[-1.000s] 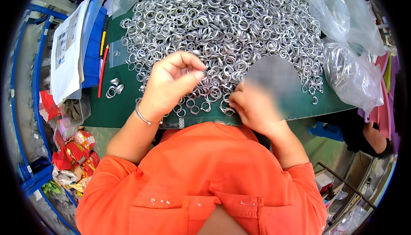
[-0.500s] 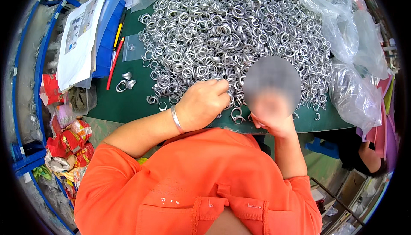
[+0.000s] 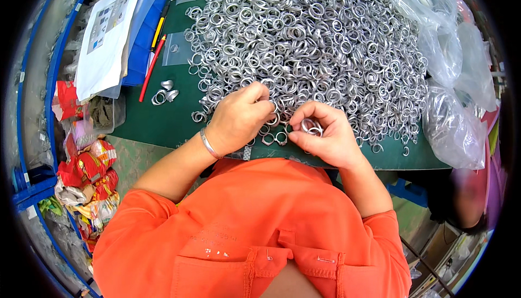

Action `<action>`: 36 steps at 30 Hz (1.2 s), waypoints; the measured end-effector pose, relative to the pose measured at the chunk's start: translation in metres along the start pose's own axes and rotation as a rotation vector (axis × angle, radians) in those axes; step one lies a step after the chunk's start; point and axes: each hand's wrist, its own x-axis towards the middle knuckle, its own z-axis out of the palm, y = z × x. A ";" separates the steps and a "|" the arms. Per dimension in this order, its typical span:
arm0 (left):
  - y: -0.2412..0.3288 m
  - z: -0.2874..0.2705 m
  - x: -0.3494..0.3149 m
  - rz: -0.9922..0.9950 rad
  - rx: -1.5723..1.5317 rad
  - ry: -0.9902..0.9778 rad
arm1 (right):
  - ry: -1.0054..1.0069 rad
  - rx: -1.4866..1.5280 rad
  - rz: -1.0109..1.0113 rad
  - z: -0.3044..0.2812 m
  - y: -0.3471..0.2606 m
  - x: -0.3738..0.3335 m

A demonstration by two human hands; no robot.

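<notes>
Some rings (image 3: 311, 127) sit gripped by the right fingers (image 3: 319, 111); what the left fingers (image 3: 255, 92) grip is unclear.

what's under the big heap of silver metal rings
The green tabletop shows along the near and left edges of the silver metal ring heap; whatever lies beneath its middle is covered.
</notes>
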 end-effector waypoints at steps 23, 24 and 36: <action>0.001 0.001 0.019 0.088 0.195 0.047 | 0.215 -0.920 -0.448 0.012 0.012 0.011; -0.001 0.001 0.019 0.095 0.187 0.038 | 0.210 -0.778 -0.447 0.005 0.013 0.011; 0.010 -0.002 0.029 0.090 0.046 -0.027 | -0.092 0.949 -0.029 -0.031 0.008 0.009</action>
